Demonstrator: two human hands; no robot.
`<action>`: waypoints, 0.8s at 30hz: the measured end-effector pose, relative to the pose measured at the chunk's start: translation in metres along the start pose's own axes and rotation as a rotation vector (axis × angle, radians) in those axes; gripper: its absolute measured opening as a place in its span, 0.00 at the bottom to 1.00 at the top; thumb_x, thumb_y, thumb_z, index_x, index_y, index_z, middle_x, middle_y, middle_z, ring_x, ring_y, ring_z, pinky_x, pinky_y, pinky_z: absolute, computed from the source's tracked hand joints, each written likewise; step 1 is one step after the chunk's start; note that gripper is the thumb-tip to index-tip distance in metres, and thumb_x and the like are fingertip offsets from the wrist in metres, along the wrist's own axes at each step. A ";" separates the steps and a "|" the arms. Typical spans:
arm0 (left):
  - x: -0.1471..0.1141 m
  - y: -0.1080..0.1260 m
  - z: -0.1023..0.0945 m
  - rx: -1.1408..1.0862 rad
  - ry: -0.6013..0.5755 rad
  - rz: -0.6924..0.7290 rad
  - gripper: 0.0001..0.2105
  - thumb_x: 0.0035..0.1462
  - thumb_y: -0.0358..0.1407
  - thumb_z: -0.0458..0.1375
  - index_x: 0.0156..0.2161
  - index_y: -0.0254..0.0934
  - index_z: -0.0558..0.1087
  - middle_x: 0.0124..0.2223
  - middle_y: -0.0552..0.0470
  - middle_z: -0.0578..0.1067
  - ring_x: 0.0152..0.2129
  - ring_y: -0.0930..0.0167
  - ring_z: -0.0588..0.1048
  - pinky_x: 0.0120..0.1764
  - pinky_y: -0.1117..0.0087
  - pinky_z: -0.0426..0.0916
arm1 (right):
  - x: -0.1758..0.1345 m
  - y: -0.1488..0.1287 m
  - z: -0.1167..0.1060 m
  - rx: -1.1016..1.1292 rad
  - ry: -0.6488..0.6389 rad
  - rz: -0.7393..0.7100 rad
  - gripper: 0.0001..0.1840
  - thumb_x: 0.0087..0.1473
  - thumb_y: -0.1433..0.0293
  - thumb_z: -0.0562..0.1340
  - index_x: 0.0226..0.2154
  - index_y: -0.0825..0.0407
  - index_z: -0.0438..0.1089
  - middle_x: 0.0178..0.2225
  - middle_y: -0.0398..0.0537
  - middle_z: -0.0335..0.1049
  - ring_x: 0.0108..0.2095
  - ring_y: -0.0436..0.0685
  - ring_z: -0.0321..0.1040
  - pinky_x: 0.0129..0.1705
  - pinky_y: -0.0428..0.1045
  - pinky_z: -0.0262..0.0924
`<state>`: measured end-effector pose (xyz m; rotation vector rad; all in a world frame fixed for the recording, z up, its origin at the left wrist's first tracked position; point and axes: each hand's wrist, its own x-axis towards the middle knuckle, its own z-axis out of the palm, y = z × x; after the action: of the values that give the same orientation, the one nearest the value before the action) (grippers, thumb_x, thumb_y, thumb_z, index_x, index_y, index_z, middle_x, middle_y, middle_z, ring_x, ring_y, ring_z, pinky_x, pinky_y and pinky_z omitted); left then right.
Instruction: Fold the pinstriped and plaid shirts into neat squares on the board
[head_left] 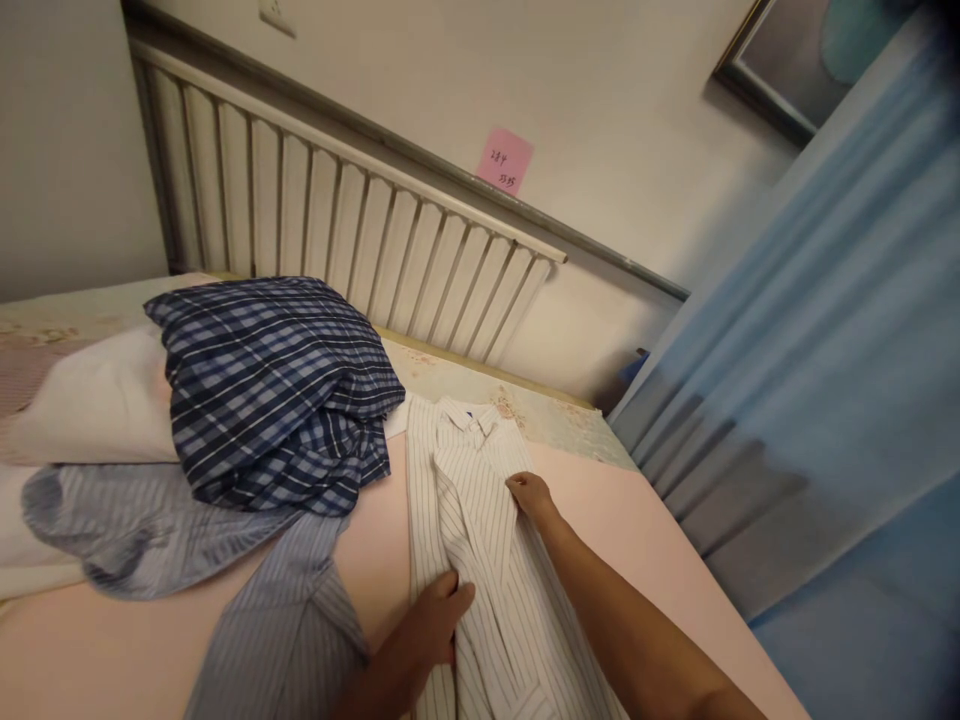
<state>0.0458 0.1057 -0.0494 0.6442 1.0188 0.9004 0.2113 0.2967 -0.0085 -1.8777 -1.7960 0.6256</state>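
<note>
A white shirt with thin dark stripes (pixel 491 540) lies lengthwise on the pink bed surface, collar at the far end, a sleeve folded across its front. My right hand (pixel 531 495) pinches the shirt's right edge below the collar. Lower down, on the left side, my left hand (pixel 442 615) is closed on the shirt's cloth, thumb on top; its other fingers are partly hidden. A grey-blue striped shirt (pixel 285 630) lies loosely beside my left forearm.
A navy plaid garment (pixel 277 390) is heaped left of the white shirt, with white cloth (pixel 105 400) beside it. Beyond the bed (pixel 600 490) stand a radiator (pixel 337 205) and a wall bearing a pink note (pixel 505 160). A blue curtain (pixel 795 400) hangs along the right.
</note>
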 end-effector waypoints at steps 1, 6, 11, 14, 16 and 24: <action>0.000 0.000 0.000 0.000 -0.001 -0.002 0.28 0.41 0.54 0.63 0.43 0.38 0.70 0.39 0.47 0.78 0.39 0.60 0.76 0.39 0.58 0.70 | -0.002 0.001 0.002 0.019 -0.027 0.011 0.09 0.50 0.64 0.59 0.25 0.51 0.69 0.21 0.41 0.67 0.26 0.52 0.66 0.28 0.45 0.58; -0.002 0.001 -0.002 -0.019 -0.016 0.007 0.27 0.42 0.54 0.62 0.44 0.38 0.70 0.40 0.47 0.78 0.40 0.60 0.75 0.40 0.59 0.69 | -0.009 0.001 0.004 0.101 -0.142 0.030 0.18 0.53 0.56 0.57 0.21 0.51 0.63 0.15 0.38 0.59 0.17 0.49 0.57 0.20 0.44 0.53; 0.000 -0.001 -0.002 0.002 -0.010 0.001 0.29 0.41 0.56 0.63 0.44 0.38 0.70 0.38 0.48 0.77 0.37 0.61 0.75 0.38 0.61 0.69 | -0.006 0.006 0.000 0.068 -0.111 0.041 0.14 0.47 0.64 0.61 0.17 0.50 0.59 0.13 0.36 0.55 0.17 0.49 0.56 0.20 0.44 0.50; 0.001 0.000 0.001 0.010 0.011 -0.029 0.31 0.40 0.57 0.62 0.44 0.37 0.69 0.36 0.48 0.76 0.34 0.63 0.75 0.36 0.61 0.70 | -0.004 0.008 -0.002 0.017 -0.005 0.035 0.12 0.48 0.66 0.60 0.18 0.50 0.61 0.18 0.39 0.61 0.23 0.50 0.61 0.25 0.44 0.53; -0.002 0.002 0.002 -0.001 -0.003 -0.030 0.31 0.40 0.57 0.63 0.44 0.37 0.68 0.36 0.48 0.75 0.32 0.64 0.75 0.36 0.61 0.70 | -0.005 0.009 -0.005 -0.008 0.049 0.028 0.10 0.48 0.66 0.59 0.19 0.50 0.62 0.22 0.42 0.66 0.28 0.52 0.64 0.28 0.44 0.55; -0.019 0.014 0.004 0.006 -0.067 0.026 0.28 0.43 0.56 0.61 0.43 0.36 0.69 0.38 0.46 0.76 0.34 0.65 0.75 0.37 0.62 0.69 | -0.074 0.020 -0.030 0.059 -0.060 -0.052 0.10 0.51 0.63 0.55 0.23 0.49 0.62 0.22 0.41 0.65 0.23 0.51 0.63 0.28 0.45 0.57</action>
<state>0.0404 0.0961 -0.0283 0.6890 0.9554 0.8929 0.2425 0.2210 0.0030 -1.7848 -1.8375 0.7147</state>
